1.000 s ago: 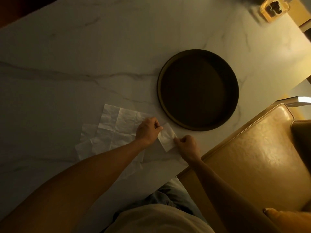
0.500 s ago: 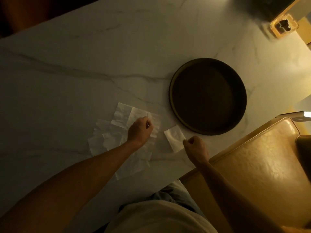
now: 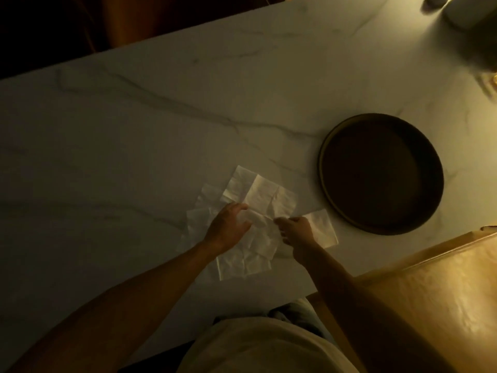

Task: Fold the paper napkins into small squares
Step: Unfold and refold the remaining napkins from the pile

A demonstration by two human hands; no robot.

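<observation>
Dim warm light, blurry frame. Marble table [image 3: 134,130] seen from above, person seated at its near edge. A pile of unfolded paper napkins [image 3: 243,254] lies spread and overlapping near the near edge, roughly mid-table, creased into grid squares. The top napkin [image 3: 269,197] sits at the far side of the pile, its near edge lifted off the pile.

Left hand [image 3: 228,224] is over the middle of the pile, thumb and fingers curled, pinching the near edge of the top napkin at its left part. Right hand [image 3: 295,228] is just right of it, fingers curled, pinching the same edge at the right end; fingertips are too blurred to say more.

One folded napkin square [image 3: 322,230] lies flat just right of the pile, partly under the right hand, between the pile and the round dark tray [image 3: 325,146]. Tray sits toward the right edge of the table, apart from the napkins. Tan leather chair [image 3: 443,292] beside the table's near right corner. A blurred pale object [image 3: 468,12] at the far right corner, can't tell what.
</observation>
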